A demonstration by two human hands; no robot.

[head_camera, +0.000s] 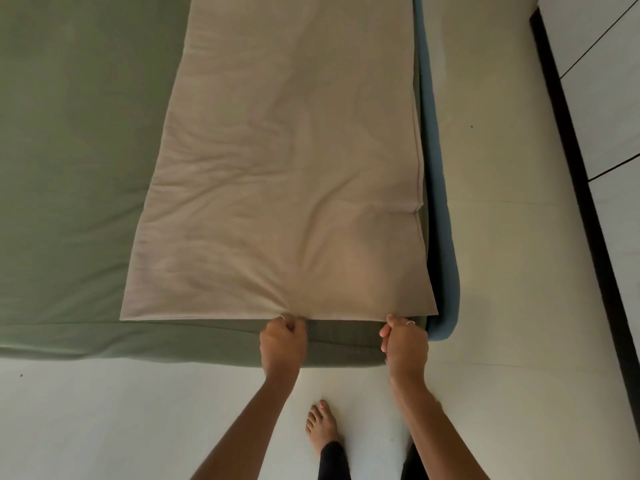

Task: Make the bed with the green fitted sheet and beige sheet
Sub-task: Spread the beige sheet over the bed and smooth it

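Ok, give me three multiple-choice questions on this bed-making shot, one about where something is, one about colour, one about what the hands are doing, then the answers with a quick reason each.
1. Where does the beige sheet lie on the green fitted sheet?
A. Over the whole bed
B. Along the right side of the bed
C. Bunched on the floor

2. What colour is the bed frame edge showing beside the mattress?
A. Blue
B. Red
C. White

3. What are the left hand and right hand doing?
A. Hanging idle
B. Pressing flat on the mattress
C. Gripping the beige sheet's near edge

Answers:
1. B, since bare green sheet shows across the left part.
2. A, a blue padded rim curves round the right corner.
3. C, both hands' fingers are curled round the hem at the foot of the bed.
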